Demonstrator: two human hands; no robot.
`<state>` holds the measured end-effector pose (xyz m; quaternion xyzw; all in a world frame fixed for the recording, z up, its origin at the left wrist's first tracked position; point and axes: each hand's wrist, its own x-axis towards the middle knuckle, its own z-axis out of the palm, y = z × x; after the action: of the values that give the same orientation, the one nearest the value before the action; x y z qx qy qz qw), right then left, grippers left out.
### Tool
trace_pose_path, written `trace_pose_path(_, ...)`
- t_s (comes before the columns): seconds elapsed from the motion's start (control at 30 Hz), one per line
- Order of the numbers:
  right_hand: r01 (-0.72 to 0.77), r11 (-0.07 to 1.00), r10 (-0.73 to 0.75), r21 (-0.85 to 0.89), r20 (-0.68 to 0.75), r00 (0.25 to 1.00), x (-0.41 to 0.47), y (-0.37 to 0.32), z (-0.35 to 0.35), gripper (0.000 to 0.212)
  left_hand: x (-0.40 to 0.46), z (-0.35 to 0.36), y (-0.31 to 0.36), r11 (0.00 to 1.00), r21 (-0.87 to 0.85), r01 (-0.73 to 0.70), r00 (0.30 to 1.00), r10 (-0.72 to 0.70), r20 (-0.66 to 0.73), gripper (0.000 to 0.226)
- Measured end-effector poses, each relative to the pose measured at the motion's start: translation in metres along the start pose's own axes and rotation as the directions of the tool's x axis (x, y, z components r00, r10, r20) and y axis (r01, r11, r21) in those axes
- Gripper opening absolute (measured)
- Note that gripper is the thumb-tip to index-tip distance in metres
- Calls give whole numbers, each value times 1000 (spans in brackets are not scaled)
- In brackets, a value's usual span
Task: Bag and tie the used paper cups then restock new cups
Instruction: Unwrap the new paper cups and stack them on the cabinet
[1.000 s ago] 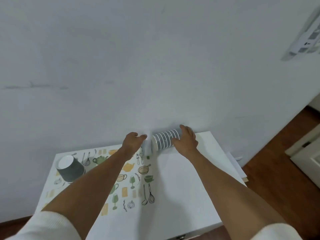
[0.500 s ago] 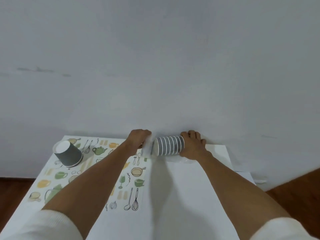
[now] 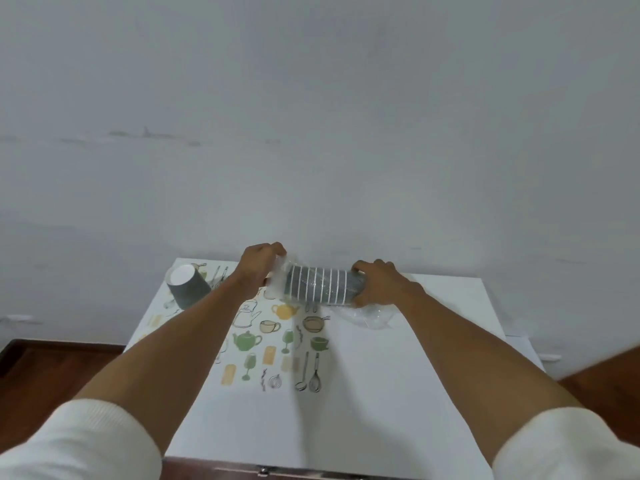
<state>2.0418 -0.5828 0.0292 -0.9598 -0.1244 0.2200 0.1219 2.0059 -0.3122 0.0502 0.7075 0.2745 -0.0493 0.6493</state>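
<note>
Between both hands, a sleeve of stacked cups (image 3: pixel 320 285) lies sideways; left hand (image 3: pixel 258 266) pinches its plastic wrap (image 3: pixel 278 280), right hand (image 3: pixel 381 284) grips the base.

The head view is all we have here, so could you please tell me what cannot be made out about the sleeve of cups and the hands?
- Left hand fingertips: hidden behind crumpled clear plastic wrap, so the exact grip is unclear.
- Bottom end of the cup stack: covered by the right hand.
- Exact cup count: rims too small and glared over by plastic.
- Inside of the single grey cup: it stands upside down.
- Table near edge: cut off by the frame.
</note>
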Motion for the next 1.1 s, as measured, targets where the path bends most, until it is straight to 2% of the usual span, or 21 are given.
trace_pose_path(0.13, 4, 992, 7, -127, 88, 996, -2, -29, 14, 81, -5, -37, -12, 1000, -13, 9, 999, -8, 36, 5)
trace_pose_path(0.27, 2, 977, 21, -212, 105, 994, -7, -45, 23, 74, -8, -63, -26, 1000, -7, -25, 987, 25, 156, 33)
trace_pose_path(0.43, -50, 975, 56, -215, 23, 998, -15, -52, 27, 66, -6, -79, -40, 978, 112, -175, 917, 121, 381, 31)
trace_pose_path(0.57, -100, 970, 107, -221, 22, 994, -22, -54, 29, 65, -5, -81, -40, 961, 170, -220, 866, 113, 487, 52)
trace_pose_path(0.7, -155, 956, 159, -248, -5, 987, -24, -53, 28, 58, -8, -83, -38, 942, 213, -261, 807, 92, 583, 52)
trace_pose_path(0.8, -171, 944, 173, -281, -19, 985, -25, -51, 26, 52, -4, -83, -38, 929, 236, -286, 783, 85, 616, 59)
trace_pose_path(0.93, -154, 930, 127, -333, -100, 987, -25, -45, 24, 20, 2, -80, -44, 873, 349, -340, 797, 71, 599, 78)
trace_pose_path(1.0, -132, 921, 101, -368, -102, 990, -23, -42, 25, 28, 4, -80, -47, 819, 405, -406, 809, 116, 577, 85)
trace_pose_path(1.1, -106, 904, 105, -415, -25, 994, -23, -40, 24, 46, 8, -78, -53, 703, 507, -499, 818, 189, 543, 86)
